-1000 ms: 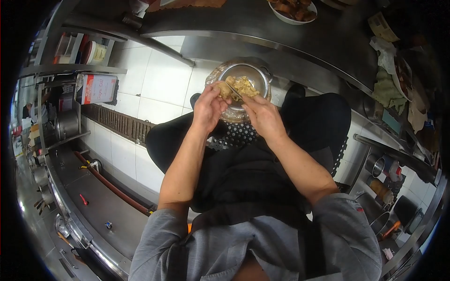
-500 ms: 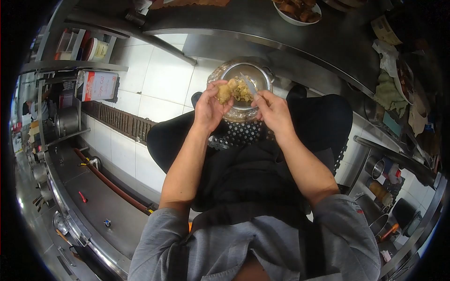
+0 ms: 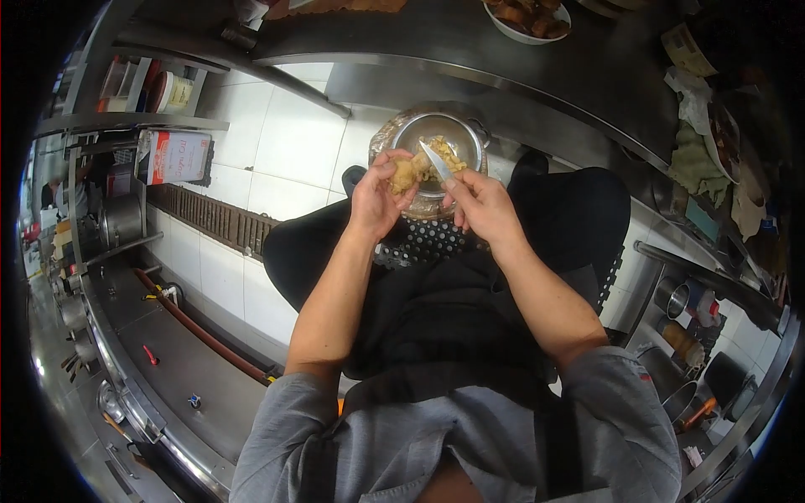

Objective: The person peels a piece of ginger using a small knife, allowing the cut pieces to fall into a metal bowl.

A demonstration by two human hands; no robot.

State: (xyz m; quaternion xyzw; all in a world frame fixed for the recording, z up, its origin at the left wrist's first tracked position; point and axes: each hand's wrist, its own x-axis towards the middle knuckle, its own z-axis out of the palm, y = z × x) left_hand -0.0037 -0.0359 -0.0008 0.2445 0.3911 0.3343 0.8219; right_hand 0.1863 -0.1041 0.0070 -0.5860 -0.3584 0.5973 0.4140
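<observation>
The left hand (image 3: pixel 380 194) grasps a knobby yellowish piece (image 3: pixel 407 174); the right hand (image 3: pixel 484 204) grips a knife (image 3: pixel 436 158), blade beside the piece. Beneath both, a metal bowl (image 3: pixel 479 147) contains yellowish scraps (image 3: pixel 449 153).

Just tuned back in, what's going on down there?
A person's left hand holds a knobbly yellowish lump of food over a metal pot. The right hand holds a small knife, its blade close beside the lump. Yellowish pieces lie in the pot; whether the blade touches the lump, I can't tell.
</observation>
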